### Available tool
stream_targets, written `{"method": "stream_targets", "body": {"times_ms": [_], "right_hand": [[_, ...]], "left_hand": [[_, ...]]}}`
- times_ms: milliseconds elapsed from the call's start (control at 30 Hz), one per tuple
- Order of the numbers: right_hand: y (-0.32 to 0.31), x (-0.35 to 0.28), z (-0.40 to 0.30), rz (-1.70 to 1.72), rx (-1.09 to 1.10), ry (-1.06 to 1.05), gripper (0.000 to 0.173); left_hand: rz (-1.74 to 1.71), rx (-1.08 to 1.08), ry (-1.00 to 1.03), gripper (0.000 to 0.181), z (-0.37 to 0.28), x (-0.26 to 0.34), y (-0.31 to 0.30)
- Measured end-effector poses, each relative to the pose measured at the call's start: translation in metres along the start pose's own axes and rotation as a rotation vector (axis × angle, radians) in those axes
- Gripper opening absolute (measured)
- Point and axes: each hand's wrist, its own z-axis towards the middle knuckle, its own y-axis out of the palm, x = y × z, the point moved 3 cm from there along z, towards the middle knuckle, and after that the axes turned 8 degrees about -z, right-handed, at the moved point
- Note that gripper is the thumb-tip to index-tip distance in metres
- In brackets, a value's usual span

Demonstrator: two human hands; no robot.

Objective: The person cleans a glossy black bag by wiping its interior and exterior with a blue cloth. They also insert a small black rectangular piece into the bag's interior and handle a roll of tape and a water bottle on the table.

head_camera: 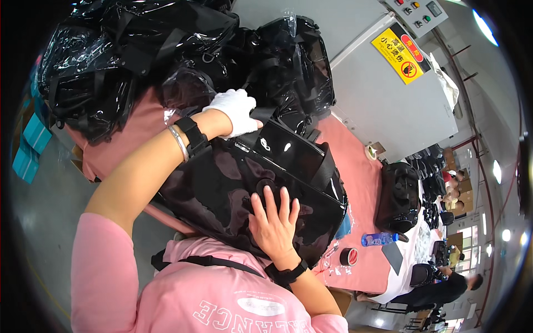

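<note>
A glossy black bag (216, 191) lies in front of me on the pink-covered table, up against my body. It has a round black patch and wide webbing straps. My left hand (234, 111), in a white glove with a bare thumb tip, is curled at the bag's far edge. A black webbing strap (265, 113) comes out between its thumb and fingers; the fingers' undersides are hidden. Bare and flat, my right hand (272, 224) rests on the bag's near face with its fingers spread, close to the round patch. Both wrists wear black bands.
Several plastic-wrapped black bags (100, 83) crowd the table's far side. A grey metal cabinet (399, 108) with a warning sign stands behind. To the right are a tape roll (349, 257), a blue drink bottle (379, 239) and a black bag (397, 195). A person (441, 287) stands farther right.
</note>
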Motion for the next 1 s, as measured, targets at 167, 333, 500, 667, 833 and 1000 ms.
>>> {"method": "stream_targets", "body": {"times_ms": [167, 333, 500, 667, 833, 1000], "right_hand": [[-0.004, 0.005, -0.008, 0.050, 0.069, 0.001, 0.047], [-0.001, 0.011, -0.011, 0.018, 0.105, 0.046, 0.048], [0.006, 0.002, -0.009, 0.045, 0.176, 0.014, 0.051], [0.006, 0.000, -0.003, 0.026, 0.101, 0.026, 0.052], [0.006, -0.001, -0.001, 0.036, 0.053, 0.026, 0.052], [0.005, 0.000, -0.003, 0.027, 0.070, 0.033, 0.051]], "left_hand": [[-0.008, -0.001, 0.002, 0.048, 0.000, -0.002, 0.001], [0.009, 0.007, 0.015, 0.047, 0.003, -0.003, 0.003], [0.007, 0.001, 0.013, 0.048, 0.002, -0.002, 0.002], [0.008, 0.000, 0.019, 0.049, 0.003, -0.003, 0.003], [0.010, 0.009, 0.018, 0.049, 0.003, -0.004, 0.003], [0.008, -0.003, 0.019, 0.048, 0.003, -0.002, 0.001]]}}
